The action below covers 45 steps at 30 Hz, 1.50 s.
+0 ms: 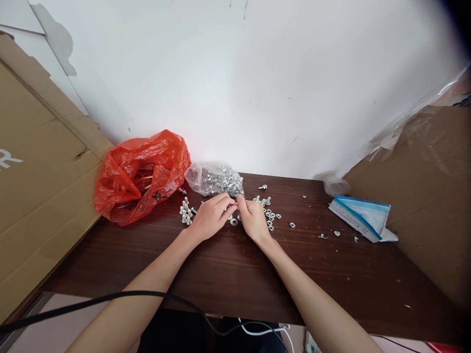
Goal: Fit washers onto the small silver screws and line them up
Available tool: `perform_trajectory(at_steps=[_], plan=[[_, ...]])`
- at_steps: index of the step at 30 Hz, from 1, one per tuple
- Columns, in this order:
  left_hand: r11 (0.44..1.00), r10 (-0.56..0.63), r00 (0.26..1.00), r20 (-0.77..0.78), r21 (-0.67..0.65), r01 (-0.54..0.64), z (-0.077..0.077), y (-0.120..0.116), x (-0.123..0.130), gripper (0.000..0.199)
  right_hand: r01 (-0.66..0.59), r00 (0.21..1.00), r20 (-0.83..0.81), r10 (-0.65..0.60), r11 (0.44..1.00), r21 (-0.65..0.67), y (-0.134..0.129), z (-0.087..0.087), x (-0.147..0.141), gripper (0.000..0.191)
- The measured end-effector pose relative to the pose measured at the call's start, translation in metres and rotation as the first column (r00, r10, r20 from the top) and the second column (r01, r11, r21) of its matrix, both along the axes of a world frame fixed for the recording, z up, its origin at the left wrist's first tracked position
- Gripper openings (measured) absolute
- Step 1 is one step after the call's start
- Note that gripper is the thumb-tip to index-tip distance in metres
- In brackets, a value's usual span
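Between the 2 hands, where their fingertips meet, sits some small metal piece too tiny to name; it looks like one of the screws or nuts scattered around. It is held just above the dark wooden table (228, 274), directly in front of the clear bag of hardware (215, 179). A lone washer (234, 222) lies on the wood right below the fingertips.

The left hand (210, 215) is curled, fingers bent inward and pinching at the shared point. The right hand (253, 218) mirrors it, knuckles up, thumb and forefinger closed toward the same spot. What exactly each pinches is hidden by the fingers themselves, but both are closed in a fine grip, not flat or spread.

Work this small seems best done as the hands are placed now: wrists low near the table, the piece kept close over the wood so a dropped part stays near, and the turning done with fingertips only while the other hand holds steady.

Both forearms come in from the lower edge and converge in a V, elbows wide apart, wrists nearly touching.

To the left of the left hand stands a small cluster of upright bolts (186, 212). To the right of the right hand lies a scatter of loose nuts (270, 216). Further left, a red plastic bag (142, 174) slumps against a cardboard sheet (40, 186). Well to the right rests a blue and white box (362, 215), with more cardboard beyond it
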<state>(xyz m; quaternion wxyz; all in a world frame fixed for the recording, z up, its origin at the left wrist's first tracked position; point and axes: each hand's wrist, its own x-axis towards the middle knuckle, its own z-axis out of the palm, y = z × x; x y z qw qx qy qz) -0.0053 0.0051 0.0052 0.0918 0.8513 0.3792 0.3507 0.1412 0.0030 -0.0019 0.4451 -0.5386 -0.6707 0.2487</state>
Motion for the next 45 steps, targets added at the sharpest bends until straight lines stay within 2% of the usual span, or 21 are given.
perform_trajectory(at_steps=[10,21,27,31,38,45], plan=[[0.999,0.036,0.998,-0.055,0.026,-0.035,-0.0011,0.0009,-0.0002,0.031,-0.002,1.0,0.007,0.003,1.0,-0.025,-0.0015,0.0006,-0.0021,0.057],[0.999,0.003,1.0,-0.008,-0.033,-0.004,0.0013,-0.0026,-0.0003,0.02,0.03,0.999,-0.036,-0.03,1.0,-0.01,0.0016,-0.0001,0.0024,0.056],[0.999,0.013,1.0,0.006,0.038,-0.014,0.0052,-0.0059,0.0004,0.023,0.043,0.993,-0.105,-0.048,0.998,-0.046,0.0025,0.0015,0.0018,0.055],[0.995,0.014,0.998,0.063,0.097,-0.02,0.0059,-0.0067,0.0006,0.023,0.029,0.993,-0.113,-0.037,0.997,-0.069,0.0014,0.003,0.0014,0.056],[0.991,-0.006,1.0,0.015,0.13,0.004,0.0018,-0.0052,0.0007,0.02,-0.054,0.966,-0.258,0.007,0.983,-0.175,0.0034,-0.0012,-0.0004,0.055],[0.989,-0.018,0.999,0.038,0.146,0.013,0.0001,-0.0022,0.0,0.017,-0.101,0.956,-0.289,0.045,0.978,-0.183,0.0044,-0.0051,-0.0019,0.055]])
